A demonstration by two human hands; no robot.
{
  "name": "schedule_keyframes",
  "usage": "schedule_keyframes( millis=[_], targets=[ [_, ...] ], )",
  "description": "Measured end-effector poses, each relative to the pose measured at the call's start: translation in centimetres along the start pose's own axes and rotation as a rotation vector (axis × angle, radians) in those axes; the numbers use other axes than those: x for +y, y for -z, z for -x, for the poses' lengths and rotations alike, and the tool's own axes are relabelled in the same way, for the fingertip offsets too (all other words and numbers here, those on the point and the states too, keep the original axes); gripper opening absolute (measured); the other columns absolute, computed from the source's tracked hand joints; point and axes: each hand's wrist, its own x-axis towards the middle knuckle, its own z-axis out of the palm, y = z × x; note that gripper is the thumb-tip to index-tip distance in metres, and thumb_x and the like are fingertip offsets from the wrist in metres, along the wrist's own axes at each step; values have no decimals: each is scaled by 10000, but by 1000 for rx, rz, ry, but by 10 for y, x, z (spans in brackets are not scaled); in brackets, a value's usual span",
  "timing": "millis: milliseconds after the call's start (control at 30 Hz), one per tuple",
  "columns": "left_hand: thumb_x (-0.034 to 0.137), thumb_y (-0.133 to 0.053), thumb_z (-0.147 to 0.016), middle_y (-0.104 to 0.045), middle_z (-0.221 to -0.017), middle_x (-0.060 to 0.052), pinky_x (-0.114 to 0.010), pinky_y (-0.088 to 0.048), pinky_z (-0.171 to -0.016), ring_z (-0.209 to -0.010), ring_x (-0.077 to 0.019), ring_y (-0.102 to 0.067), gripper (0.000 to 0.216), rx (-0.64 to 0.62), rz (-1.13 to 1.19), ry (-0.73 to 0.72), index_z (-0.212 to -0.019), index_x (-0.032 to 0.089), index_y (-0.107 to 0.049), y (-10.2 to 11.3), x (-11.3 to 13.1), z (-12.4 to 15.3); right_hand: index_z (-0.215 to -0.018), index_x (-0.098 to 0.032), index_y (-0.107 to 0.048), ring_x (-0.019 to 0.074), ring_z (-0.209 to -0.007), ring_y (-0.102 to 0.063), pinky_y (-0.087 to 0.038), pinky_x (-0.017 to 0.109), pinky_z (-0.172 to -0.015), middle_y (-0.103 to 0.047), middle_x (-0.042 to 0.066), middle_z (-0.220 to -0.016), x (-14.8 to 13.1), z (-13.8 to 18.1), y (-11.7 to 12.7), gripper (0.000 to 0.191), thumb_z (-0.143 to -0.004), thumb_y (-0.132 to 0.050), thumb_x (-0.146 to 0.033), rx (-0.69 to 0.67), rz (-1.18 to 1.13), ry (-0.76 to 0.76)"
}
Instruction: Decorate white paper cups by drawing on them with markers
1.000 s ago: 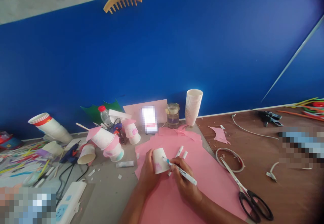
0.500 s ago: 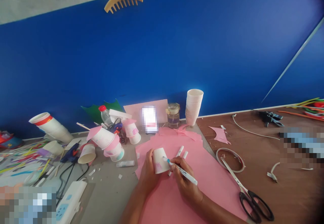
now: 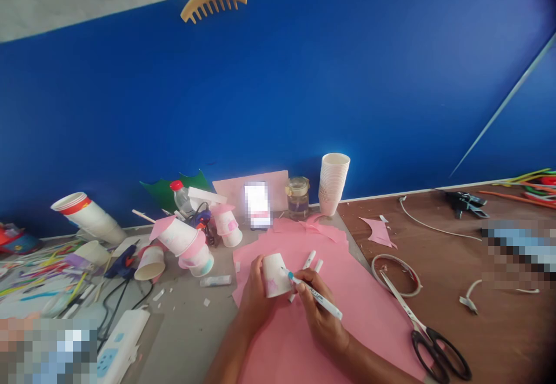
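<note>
My left hand (image 3: 254, 291) is wrapped round a white paper cup (image 3: 274, 268), which is held upside down above pink paper (image 3: 286, 343). A pink drawing marks the cup's lower side. In my right hand (image 3: 319, 308) is a white marker (image 3: 321, 300) with a blue tip end, pointed at the cup's right side. Whether the tip touches the cup I cannot tell. Behind that hand lie two more white markers (image 3: 309, 259), partly hidden. Pink-decorated cups (image 3: 177, 236) stand joined together to the left.
Scissors (image 3: 419, 329) and a tape roll (image 3: 396, 275) lie on the right. A stack of cups (image 3: 333, 184) and a glass jar (image 3: 297, 197) stand at the back. At left are a power strip (image 3: 124, 343), a glue gun (image 3: 123, 261) and loose craft sticks.
The marker in my right hand has shifted slightly right and down, its tip a little farther from where it was on the cup. My left hand holds the cup almost unchanged.
</note>
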Motion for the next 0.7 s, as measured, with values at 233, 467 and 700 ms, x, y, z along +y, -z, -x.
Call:
schedule_keyframes(
  millis=[233, 467, 700],
  targets=[
    [343, -648, -765, -582, -1218, -178, -378, -527, -868, -1053, -269, -619, 670, -19, 11, 42, -1318, 128, -336, 0, 0, -2, -1066, -250, -580, 176, -794, -578, -471, 287, -717, -605, 30, -888, -6, -1, 0, 243, -985, -372, -347, -16, -20, 55],
    [354, -658, -744, -526, -1318, -212, -399, -494, -943, -1171, -298, -565, 744, -36, 0, 84, -1353, 122, -296, 1, 0, -1, -1037, -249, -595, 164, -747, -551, -451, 276, -683, -581, 20, -845, -4, 2, -1, 171, -959, -447, -285, -39, -26, 85],
    [423, -628, -760, -412, -1426, -235, -437, -422, -1041, -1313, -329, -432, 850, -79, -71, 101, -1429, 104, -214, 3, 4, -3, -854, -230, -634, 166, -723, -560, -447, 281, -679, -598, 25, -793, -6, -1, 2, 194, -945, -471, -287, -56, -51, 57]
  ],
)
